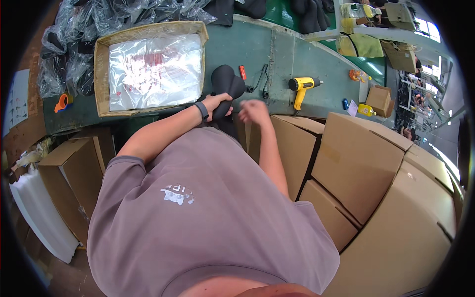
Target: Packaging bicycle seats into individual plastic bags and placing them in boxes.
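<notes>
A black bicycle saddle (225, 81) is in my left hand (215, 105), which grips its narrow end at the near edge of the green workbench (237, 37). The saddle's broad, rounded end points away from me. Just right of it hovers my right hand (255, 112), fingers curled and slightly blurred. Whether anything small sits in those fingers I cannot make out. Beyond the right hand lie a red-handled tool (243, 72) and dark hand tools (262, 81). A yellow and black heat gun (303, 89) rests farther right.
On the left, an open carton (100, 74) holds plastic-wrapped contents. Plastic-wrapped dark items (79, 54) pile behind it, near an orange tape dispenser (63, 103). More black saddles (314, 17) lie at the back. Large cardboard boxes (356, 163) crowd my right side; another box (74, 173) stands left.
</notes>
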Available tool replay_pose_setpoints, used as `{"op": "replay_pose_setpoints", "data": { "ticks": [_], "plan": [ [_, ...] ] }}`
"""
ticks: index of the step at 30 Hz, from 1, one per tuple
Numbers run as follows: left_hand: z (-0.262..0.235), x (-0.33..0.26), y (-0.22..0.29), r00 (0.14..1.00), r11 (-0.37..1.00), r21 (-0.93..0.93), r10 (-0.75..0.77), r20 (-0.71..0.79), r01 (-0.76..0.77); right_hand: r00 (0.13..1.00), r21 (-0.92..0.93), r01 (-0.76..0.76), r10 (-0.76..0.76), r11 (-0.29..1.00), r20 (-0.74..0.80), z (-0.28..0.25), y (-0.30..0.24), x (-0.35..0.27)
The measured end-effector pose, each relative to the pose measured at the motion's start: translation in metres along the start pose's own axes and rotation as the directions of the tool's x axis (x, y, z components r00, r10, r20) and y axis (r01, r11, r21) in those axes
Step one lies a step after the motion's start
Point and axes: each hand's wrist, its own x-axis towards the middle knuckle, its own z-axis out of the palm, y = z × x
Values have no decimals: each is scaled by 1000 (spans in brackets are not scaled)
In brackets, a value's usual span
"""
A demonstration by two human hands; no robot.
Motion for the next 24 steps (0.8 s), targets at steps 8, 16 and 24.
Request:
{"op": "replay_pose_setpoints", "data": {
  "ticks": [8, 16, 24],
  "plan": [
    [3, 51, -22, 995, 970, -224, -89, 41, 96, 766, -588, -206, -244, 782, -594, -68, 45, 124],
    [15, 66, -37, 969, 874, -425, -245, 36, 237, 779, -540, -145, -240, 829, -579, -62, -25, 87],
    [30, 98, -61, 985, 858, -510, -140, -101, 70, 959, -738, 73, -252, 670, -133, 6, -128, -36]
  ]
}}
